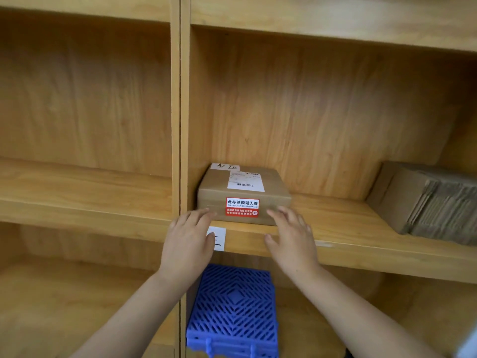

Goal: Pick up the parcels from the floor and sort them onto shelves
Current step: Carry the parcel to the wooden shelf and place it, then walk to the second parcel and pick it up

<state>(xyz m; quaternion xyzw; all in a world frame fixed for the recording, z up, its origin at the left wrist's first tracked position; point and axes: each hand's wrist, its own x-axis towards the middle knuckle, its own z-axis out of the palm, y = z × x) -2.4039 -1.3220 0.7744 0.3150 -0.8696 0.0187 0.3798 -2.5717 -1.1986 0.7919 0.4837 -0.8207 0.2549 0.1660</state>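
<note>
a wooden shelf unit (178, 125) fills the view, split by an upright divider into a left column and a right column of open compartments. on the middle shelf board (348, 228) of the right column, at its left end close to the divider, sits a brown cardboard parcel (219, 195) lying flat, with a white shipping label (245, 181) on top, a white handwritten paper (225, 166) at its back left corner, and a red and white sticker (242, 207) folded over its front edge. further right on the same board, well apart from the parcel, rests a stack of flattened cardboard (433, 202), tilted. in the compartment below stands a blue plastic crate (233, 311) with a lattice face. the left hand (187, 241) reaches to the parcel's front left corner, fingers straight and relaxed, fingertips at the box front, curled round nothing. the right hand (293, 239) lies likewise at the front right corner, fingers spread and straight, touching or nearly touching the box face; which one cannot be told. a small white tag (218, 239) on the board's front edge shows between the hands, partly covered by the left one.
</note>
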